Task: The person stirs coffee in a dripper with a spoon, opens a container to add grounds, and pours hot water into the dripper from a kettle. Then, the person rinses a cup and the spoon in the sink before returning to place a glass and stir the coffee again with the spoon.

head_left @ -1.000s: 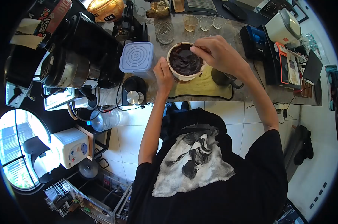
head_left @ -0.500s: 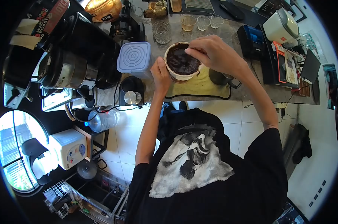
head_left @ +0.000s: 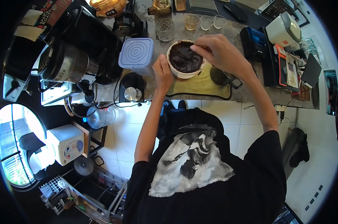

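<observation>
A white tub (head_left: 183, 75) of thick, dark brown, glossy paste (head_left: 184, 58) stands on a yellow-green cloth near the counter's front edge. Dark smears mark its rim. My left hand (head_left: 163, 72) grips the tub's left side, thumb up along the wall and the other fingers hidden behind. Over the right part of the rim, my right hand (head_left: 221, 52) is closed in a pinch, fingertips just above the paste. Whatever it pinches is too small or hidden to make out. A dark metal pitcher (head_left: 220, 76) sits below my right wrist.
Left of the tub are a purple-lidded container (head_left: 136, 52) and a coffee grinder (head_left: 72, 63). Behind it stand a cut-glass tumbler (head_left: 164, 30) and several small glasses (head_left: 191, 22). A blue-black printer (head_left: 253, 43) is to the right. The yellow-green cloth (head_left: 191, 89) lies underneath.
The view has shifted slightly. Both hands stay at the tub, with the right hand still pinched over its rim. The paste's surface looks slightly different.
</observation>
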The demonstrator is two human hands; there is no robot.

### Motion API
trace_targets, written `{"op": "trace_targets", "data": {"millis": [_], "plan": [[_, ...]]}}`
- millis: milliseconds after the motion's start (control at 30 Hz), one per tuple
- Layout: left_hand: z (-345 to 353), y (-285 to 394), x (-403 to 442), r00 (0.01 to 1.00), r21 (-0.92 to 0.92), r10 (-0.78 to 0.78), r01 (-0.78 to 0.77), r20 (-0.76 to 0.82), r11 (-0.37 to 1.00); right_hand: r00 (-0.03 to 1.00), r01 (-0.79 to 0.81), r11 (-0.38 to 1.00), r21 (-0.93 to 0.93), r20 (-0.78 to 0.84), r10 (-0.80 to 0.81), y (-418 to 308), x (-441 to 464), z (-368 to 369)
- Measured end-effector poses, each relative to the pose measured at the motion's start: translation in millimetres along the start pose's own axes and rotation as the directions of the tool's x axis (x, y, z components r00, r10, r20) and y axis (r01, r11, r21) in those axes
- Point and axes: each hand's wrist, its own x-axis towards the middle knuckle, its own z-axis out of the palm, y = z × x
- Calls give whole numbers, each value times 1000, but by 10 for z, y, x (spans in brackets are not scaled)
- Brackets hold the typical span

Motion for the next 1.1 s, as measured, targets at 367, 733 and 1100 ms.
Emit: {"op": "trace_targets", "data": {"millis": [367, 733, 1100], "plan": [[-28, 1, -1, 1000, -8, 0, 0, -6, 1000, 999, 41, 995, 94, -38, -38, -60, 35, 30], [-15, 63, -7, 1000, -5, -13, 13, 4, 1000, 992, 101, 990, 95, -85, -93, -6, 47, 28], [-15, -6, -7, 1000, 8, 2, -2, -14, 1000, 996, 61, 994, 91, -73, -54, -35, 73, 9]]}}
